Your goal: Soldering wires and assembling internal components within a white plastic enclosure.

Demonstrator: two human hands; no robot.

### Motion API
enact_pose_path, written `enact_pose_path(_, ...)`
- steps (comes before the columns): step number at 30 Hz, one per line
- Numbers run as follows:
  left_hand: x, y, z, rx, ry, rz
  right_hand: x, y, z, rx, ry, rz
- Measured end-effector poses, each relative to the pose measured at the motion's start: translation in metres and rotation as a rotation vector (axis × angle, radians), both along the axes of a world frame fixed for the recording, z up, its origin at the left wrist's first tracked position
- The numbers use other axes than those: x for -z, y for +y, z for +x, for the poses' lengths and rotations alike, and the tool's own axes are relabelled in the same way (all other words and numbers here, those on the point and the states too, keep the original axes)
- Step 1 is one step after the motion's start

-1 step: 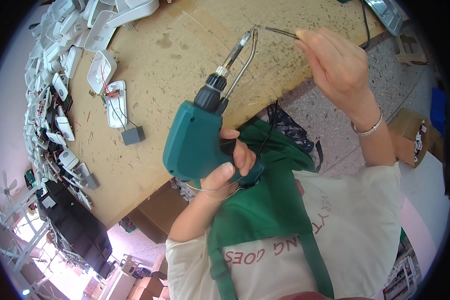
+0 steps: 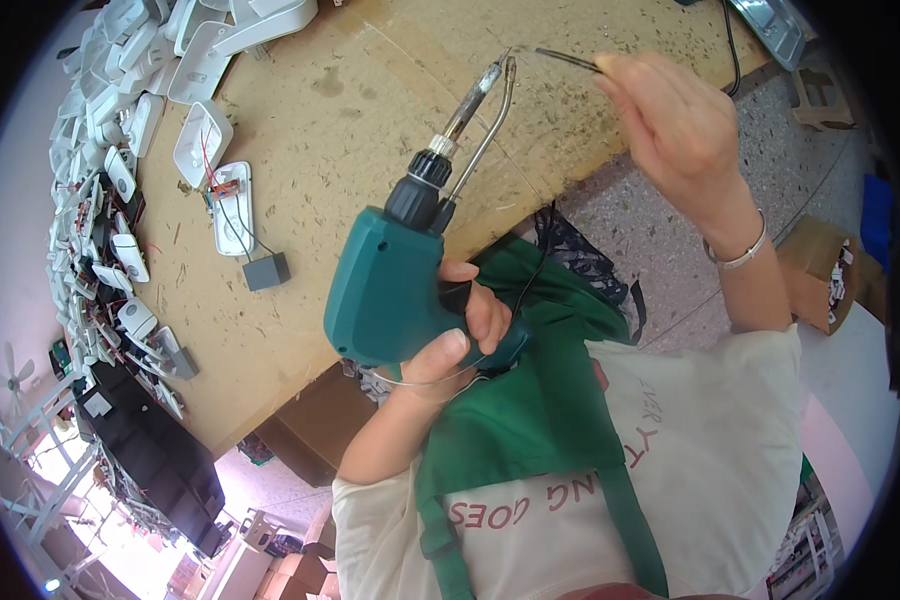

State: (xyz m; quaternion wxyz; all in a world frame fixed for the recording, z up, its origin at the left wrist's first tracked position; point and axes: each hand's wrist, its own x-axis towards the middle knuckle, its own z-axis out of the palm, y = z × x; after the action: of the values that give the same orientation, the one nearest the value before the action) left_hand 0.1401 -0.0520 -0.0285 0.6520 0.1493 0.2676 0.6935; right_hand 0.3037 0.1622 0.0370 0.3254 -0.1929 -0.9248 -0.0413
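Note:
My left hand is wrapped around the handle of a teal soldering gun, one finger by its black trigger. The gun's iron barrel and thin curved feed tube point up and away over the table, meeting near the soldering tip. Pinched in my right hand is a pair of dark, slim tweezers. Their points are close to the soldering tip; whether they touch it is too small to tell.
A worn tan table lies beneath the tool. On it, a white casing with wires connects to a grey block. White housings pile up along the left. A metal tray is at far right; a cardboard box stands lower.
The tweezers and my right hand have shifted very slightly to the right, away from the soldering tip. The soldering gun has barely moved.

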Motion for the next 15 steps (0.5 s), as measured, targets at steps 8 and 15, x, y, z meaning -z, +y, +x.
enact_pose_path(8, 0.003, 0.003, 0.003, -0.037, 0.026, 0.01, -0.002, -0.008, 0.002, -0.03, 0.029, -0.058)
enact_pose_path(15, 0.006, 0.002, 0.002, 0.006, -0.103, 0.02, 0.003, -0.009, -0.003, -0.061, 0.04, -0.02)
